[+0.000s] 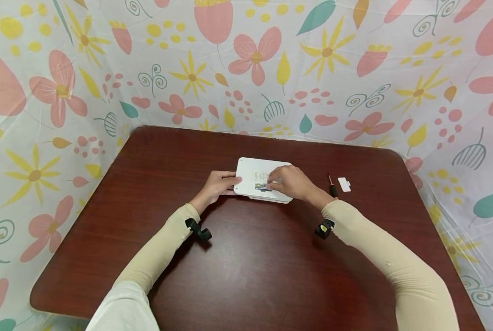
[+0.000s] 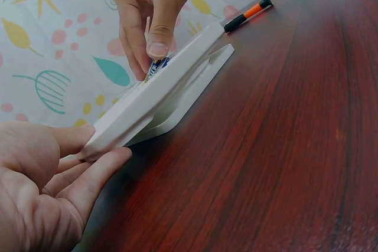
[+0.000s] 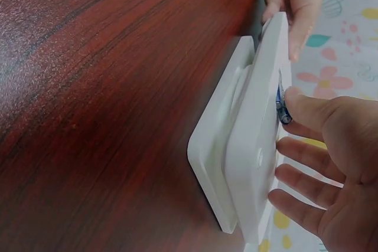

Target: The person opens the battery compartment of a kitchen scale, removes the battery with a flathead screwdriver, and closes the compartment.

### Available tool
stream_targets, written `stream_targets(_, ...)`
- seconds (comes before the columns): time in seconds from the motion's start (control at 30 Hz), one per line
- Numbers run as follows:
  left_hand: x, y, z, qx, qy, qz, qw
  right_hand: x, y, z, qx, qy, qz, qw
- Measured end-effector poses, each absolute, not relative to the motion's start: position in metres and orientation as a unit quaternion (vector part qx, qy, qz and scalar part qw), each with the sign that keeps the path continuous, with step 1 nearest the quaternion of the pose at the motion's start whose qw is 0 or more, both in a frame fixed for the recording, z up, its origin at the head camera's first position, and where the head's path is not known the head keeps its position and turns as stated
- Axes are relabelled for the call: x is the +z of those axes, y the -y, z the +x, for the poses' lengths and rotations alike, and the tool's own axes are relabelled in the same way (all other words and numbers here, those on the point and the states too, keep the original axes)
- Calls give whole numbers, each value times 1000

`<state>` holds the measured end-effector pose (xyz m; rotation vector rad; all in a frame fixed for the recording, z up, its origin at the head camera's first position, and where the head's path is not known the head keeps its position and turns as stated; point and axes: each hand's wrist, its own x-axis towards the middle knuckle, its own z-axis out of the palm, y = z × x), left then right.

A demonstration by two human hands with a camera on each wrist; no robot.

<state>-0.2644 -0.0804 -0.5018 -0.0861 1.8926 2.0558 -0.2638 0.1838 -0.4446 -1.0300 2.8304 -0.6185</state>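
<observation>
A white flat two-layer device (image 1: pixel 246 166) lies on the table with a printed label and a battery slot facing up. My left hand (image 1: pixel 216 186) grips its left edge, thumb on top and fingers beneath, as the left wrist view also shows. My right hand (image 1: pixel 292 181) reaches over the device from the right. Its thumb and forefinger pinch a small blue-and-silver battery (image 3: pixel 283 109) at the slot, while the other fingers are spread near the device's surface. In the head view, the battery (image 1: pixel 260 186) is partly covered by the fingers; how deep it sits cannot be told.
Right of the device lie a screwdriver (image 1: pixel 332 189) with a black and orange handle and a small white battery cover (image 1: pixel 344 184). The dark red-brown wooden table (image 1: pixel 246 266) has rounded corners. Flower-patterned cloth (image 1: pixel 254 105) hangs behind it and at the sides.
</observation>
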Motion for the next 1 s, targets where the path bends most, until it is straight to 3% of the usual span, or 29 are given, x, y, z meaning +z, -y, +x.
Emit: stream_targets(1.0,-505,80,-265,730,-663,-27,164,-434,-199,-259,-280,-918,-282,3)
